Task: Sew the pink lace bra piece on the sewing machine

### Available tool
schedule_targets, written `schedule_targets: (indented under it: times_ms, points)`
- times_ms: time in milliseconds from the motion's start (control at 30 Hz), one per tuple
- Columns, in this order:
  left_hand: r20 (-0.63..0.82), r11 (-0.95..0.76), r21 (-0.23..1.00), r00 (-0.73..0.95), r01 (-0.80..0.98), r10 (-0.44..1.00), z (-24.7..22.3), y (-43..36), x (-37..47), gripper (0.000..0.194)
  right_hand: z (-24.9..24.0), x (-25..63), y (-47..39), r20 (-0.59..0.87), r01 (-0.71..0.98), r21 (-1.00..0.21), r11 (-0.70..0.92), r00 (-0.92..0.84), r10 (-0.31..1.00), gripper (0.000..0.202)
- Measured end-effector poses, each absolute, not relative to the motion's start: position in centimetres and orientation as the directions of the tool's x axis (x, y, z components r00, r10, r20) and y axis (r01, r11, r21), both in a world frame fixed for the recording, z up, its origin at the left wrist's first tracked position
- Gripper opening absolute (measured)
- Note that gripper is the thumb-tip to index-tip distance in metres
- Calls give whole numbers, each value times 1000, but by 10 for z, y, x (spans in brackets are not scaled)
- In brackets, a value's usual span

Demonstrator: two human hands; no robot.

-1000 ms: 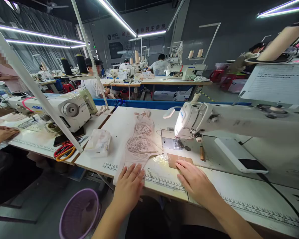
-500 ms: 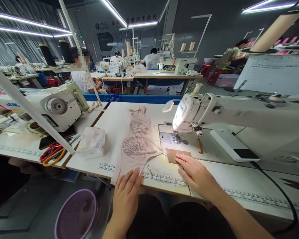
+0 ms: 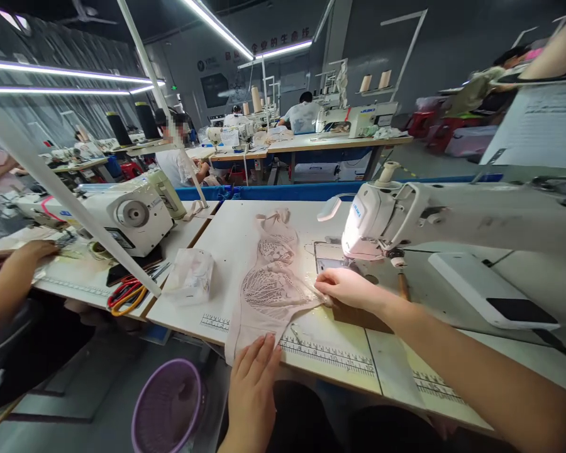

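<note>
A pale pink lace bra (image 3: 273, 289) lies spread on the white sewing table (image 3: 207, 245). My left hand (image 3: 256, 371) rests flat with extended fingers on its lower edge. My right hand (image 3: 342, 288) is closed in a pinch at the garment's right edge, just in front of the lit needle area of the sewing machine (image 3: 365, 220). What the fingertips hold is too small to make out. A brown card (image 3: 363, 318) lies under my right wrist, partly covered by it.
Left of the garment stand a clear plastic box (image 3: 190, 277), scissors (image 3: 128, 296) and another sewing machine (image 3: 127, 214). A co-worker's arm (image 3: 16, 274) is at far left. A purple basket (image 3: 139, 409) stands below. A white device (image 3: 493, 289) lies right.
My right hand has moved off the brown card, up and left to the garment's edge, and its fingers have closed. My left hand stays on the garment. The view has shifted.
</note>
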State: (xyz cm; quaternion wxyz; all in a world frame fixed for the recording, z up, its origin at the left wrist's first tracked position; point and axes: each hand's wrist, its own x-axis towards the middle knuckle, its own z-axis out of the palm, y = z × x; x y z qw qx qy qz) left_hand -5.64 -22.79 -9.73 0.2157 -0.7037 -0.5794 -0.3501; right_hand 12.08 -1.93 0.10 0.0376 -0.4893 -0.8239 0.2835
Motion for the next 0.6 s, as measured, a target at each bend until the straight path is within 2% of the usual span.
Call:
schedule_targets:
  times_ms: [133,233,333,500,533,600]
  points:
    - [735,-196,58,91,979,672,-90,-241,-39,38,-15,124,-19,-196,756,-513,407,-564,802,14]
    - [667,-193,60,104,979,738,-69,-252,-24,30,-32,133,-13,-154,677,-561,476,-651,743,26]
    - [589,-237,186,85,954,804,-36,-246,-14,36,-42,137,-11,-91,568,-655,498,-714,694,37]
    - [539,-379,312,166,871,826,6,-171,-21,38,-25,135,-26,9,396,-830,392,-693,720,37]
    - [490,-412,376,199,830,849,10,-150,-25,40,-20,134,-28,23,365,-851,378,-693,721,37]
    - [321,-385,585,232,714,918,16,-110,-31,35,-14,133,-31,50,322,-880,349,-667,743,38]
